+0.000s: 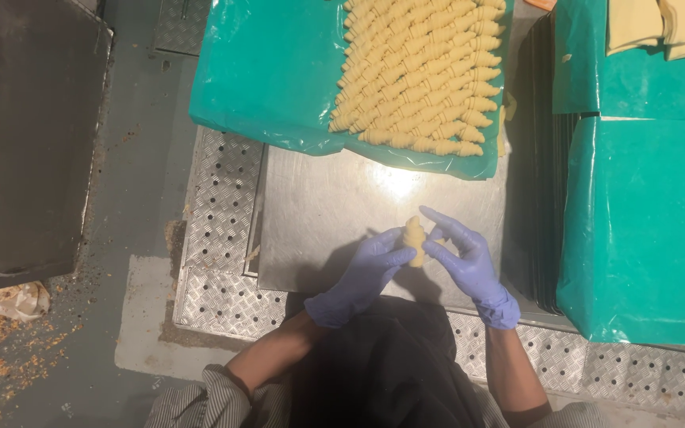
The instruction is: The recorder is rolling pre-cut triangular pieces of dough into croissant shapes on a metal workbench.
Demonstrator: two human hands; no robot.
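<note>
Fingers (391, 258) of left hand (362, 276) curled round lower half of a small roll of raw dough (415, 240), gripping it; fingers of right hand (469, 265) pinching its right side, index stretched out past the tip, not closed on anything else. Both hands in purple gloves. Dough roll held upright-ish between the two hands, just above the steel worktop (319, 214), approx centre of frame; cannot tell whether base touches the metal.

Judged step: shaping/rolling one piece, near finished — layers already wound, ends tapered. Not yet set down.

Beyond worktop: green plastic sheet (263, 71) carrying tight rows of shaped dough rolls (422, 71), packed touching, filling right half of sheet; left half of sheet bare. More green sheet (644, 230) at right, w/ flat dough pieces (660, 28) at top right corner. Stack of dark trays (537, 158) on edge between worktop and right sheet. Perforated metal platform (223, 206) under worktop; crumbs on floor (9, 349) at left.

Next move, as judged: calls for light grip so layers don't squash, then placement beside last row w/o disturbing neighbours; reach fwd needed, rows well apart from hands.
</note>
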